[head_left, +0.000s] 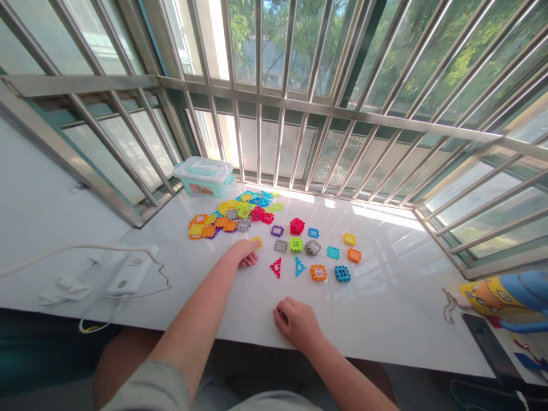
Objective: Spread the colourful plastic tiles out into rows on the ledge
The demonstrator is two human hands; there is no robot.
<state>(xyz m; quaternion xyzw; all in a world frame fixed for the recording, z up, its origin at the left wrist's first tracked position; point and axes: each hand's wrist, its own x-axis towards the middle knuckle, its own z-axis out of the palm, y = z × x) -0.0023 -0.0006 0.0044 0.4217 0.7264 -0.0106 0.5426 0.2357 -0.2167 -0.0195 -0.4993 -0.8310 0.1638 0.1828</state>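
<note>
My left hand (248,253) reaches over the white tabletop, its fingers closed on a yellow building tile (257,242) that shows past the fingertips. Close to the table's front edge rests my right hand (296,321), its fingers curled; whether anything is inside them is hidden. Between and beyond the hands lie a red triangle (276,268), a blue triangle (299,266), a grey square tile (281,245), a green square (295,245), an orange square (318,272) and a dark blue square (342,273). A red assembled piece (297,226) sits behind them.
A heap of coloured tiles (231,215) spreads at the back left, before a lidded turquoise box (204,176). A white power strip (131,274) with cables lies left. On the right are a phone (490,345) and a yellow-blue cup (500,292). Metal bars (325,112) line the back.
</note>
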